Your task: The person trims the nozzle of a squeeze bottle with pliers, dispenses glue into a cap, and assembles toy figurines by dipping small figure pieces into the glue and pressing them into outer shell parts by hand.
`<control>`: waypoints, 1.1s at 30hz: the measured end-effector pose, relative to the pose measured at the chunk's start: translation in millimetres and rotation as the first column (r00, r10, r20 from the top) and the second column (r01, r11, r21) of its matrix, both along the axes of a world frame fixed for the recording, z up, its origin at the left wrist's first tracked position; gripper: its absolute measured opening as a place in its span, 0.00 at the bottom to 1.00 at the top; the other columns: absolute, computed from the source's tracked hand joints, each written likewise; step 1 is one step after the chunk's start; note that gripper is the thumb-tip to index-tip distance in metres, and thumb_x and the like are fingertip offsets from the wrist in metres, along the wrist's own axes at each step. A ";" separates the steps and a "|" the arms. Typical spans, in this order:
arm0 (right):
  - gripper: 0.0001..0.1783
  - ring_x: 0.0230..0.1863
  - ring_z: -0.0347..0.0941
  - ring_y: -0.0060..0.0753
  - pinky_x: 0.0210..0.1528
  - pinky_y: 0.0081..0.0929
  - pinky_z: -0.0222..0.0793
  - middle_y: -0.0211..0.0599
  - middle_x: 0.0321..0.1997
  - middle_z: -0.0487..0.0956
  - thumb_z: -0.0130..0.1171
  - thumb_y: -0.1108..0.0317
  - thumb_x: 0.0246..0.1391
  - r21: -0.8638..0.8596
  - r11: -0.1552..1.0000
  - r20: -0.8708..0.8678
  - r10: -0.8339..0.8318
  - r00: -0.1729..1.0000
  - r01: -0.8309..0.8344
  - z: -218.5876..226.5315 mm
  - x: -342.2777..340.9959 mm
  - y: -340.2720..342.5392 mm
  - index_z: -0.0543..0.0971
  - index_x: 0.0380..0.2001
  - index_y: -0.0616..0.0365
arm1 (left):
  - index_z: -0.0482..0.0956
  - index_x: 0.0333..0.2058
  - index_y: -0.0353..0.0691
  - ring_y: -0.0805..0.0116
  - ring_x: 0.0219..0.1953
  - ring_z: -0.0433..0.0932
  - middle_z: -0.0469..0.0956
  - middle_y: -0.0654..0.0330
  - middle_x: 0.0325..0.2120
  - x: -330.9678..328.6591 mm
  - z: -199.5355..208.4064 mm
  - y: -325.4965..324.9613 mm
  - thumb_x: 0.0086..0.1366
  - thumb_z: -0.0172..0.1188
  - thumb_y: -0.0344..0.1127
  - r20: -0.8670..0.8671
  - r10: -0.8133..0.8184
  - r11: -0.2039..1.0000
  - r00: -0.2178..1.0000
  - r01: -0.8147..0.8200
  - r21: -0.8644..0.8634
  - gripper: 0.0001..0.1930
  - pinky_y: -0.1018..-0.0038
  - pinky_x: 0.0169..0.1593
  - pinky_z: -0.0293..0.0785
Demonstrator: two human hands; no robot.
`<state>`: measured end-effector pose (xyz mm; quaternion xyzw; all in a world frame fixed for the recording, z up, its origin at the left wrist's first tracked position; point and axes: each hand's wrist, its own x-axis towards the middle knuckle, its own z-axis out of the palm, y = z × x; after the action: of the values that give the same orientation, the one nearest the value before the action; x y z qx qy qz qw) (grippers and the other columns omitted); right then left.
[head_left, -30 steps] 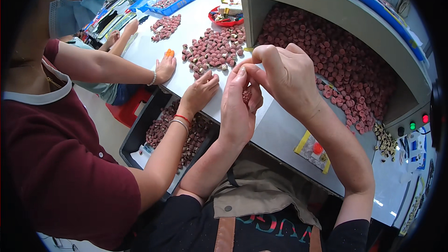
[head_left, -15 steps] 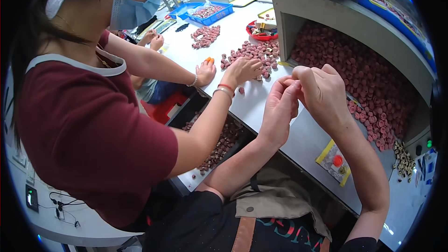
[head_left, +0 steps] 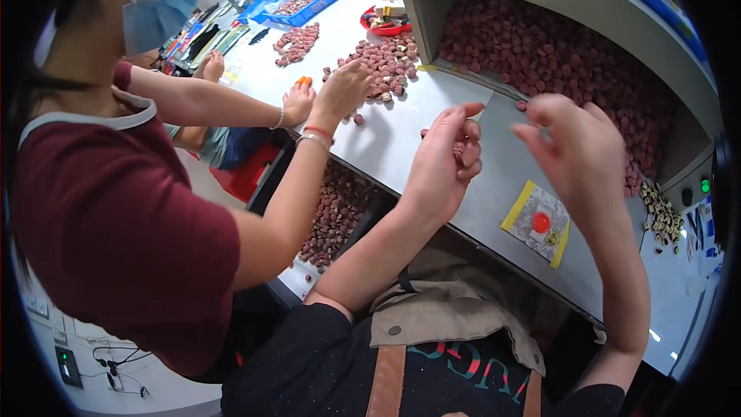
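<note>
My left hand [head_left: 441, 161] is curled over the grey table [head_left: 494, 177], holding a few small reddish round pieces [head_left: 458, 148] in its fingers. My right hand [head_left: 575, 147] hovers to its right with fingers spread and nothing visible in it, close to the mouth of the hopper bin [head_left: 679, 147] heaped with the same reddish pieces [head_left: 556, 54]. One loose piece [head_left: 522, 105] lies on the table just off my right fingertips.
A co-worker in a maroon shirt [head_left: 116, 224] reaches both hands [head_left: 343, 89] to a pile of pieces [head_left: 386, 66]. A yellow-edged card with a red disc [head_left: 540, 222] lies by my right wrist. A crate of pieces [head_left: 336, 212] sits under the table; a red bowl [head_left: 384, 22] and blue tray [head_left: 297, 1] stand behind.
My hands, joined fingertip to fingertip before, have come apart; the right hand moved right toward the bin. The view has swung left, showing more of the co-worker.
</note>
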<state>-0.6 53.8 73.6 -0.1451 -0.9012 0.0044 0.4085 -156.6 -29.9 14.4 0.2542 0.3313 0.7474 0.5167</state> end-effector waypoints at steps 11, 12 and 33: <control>0.13 0.39 0.67 0.23 0.40 0.20 0.63 0.34 0.45 0.73 0.48 0.67 0.62 -0.260 0.525 0.363 -0.725 0.586 0.810 -107.2 267.3 -6.0 0.74 0.48 0.59 | 0.63 0.55 0.35 0.75 0.43 0.73 0.71 0.56 0.48 -11.8 -34.5 14.6 0.67 0.50 0.27 0.396 -0.080 0.971 0.915 0.161 -0.176 0.18 0.82 0.47 0.73; 0.13 0.39 0.67 0.23 0.40 0.20 0.63 0.34 0.45 0.73 0.48 0.67 0.62 -0.256 0.523 0.374 -0.722 0.582 0.813 -116.8 275.3 -4.8 0.74 0.48 0.59 | 0.63 0.55 0.36 0.76 0.42 0.74 0.70 0.56 0.50 -11.6 -37.8 16.7 0.67 0.51 0.29 0.348 -0.087 0.975 0.933 0.152 -0.163 0.18 0.84 0.46 0.73; 0.17 0.38 0.69 0.32 0.42 0.25 0.65 0.40 0.49 0.72 0.48 0.65 0.63 -0.351 0.476 0.301 -0.759 0.578 0.807 -158.5 275.1 54.7 0.70 0.51 0.64 | 0.67 0.54 0.34 0.74 0.49 0.73 0.71 0.59 0.48 -1.7 -72.2 16.8 0.65 0.55 0.31 -0.096 -0.235 0.969 0.967 0.224 -0.107 0.20 0.76 0.53 0.70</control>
<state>274.5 108.5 -84.9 -0.6308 -0.7265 0.0189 0.2719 -158.3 -13.1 -57.9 0.3058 0.3622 0.6511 0.5928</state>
